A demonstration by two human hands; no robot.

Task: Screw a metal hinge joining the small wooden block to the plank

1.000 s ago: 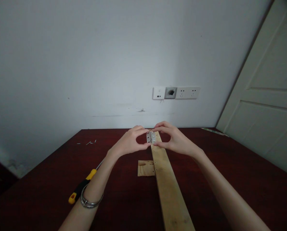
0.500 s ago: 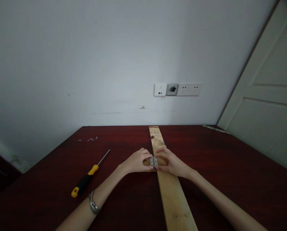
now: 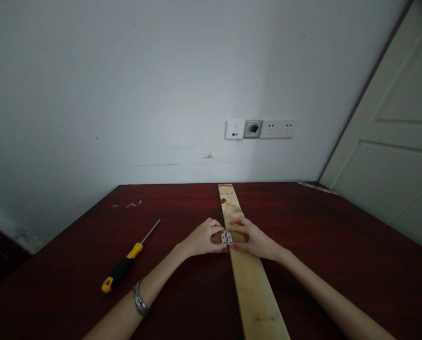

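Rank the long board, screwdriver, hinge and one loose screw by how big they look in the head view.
Largest to smallest:
Long board
Screwdriver
Hinge
Loose screw
The gaps look plain despite differing nearness.

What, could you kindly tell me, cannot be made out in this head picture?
Wood block, head view: partly hidden behind the left hand.
Long board, head view: near end cut off by the bottom edge.
Hinge, head view: too small to tell whether it lies flat.
Metal pieces, head view: too small to identify.
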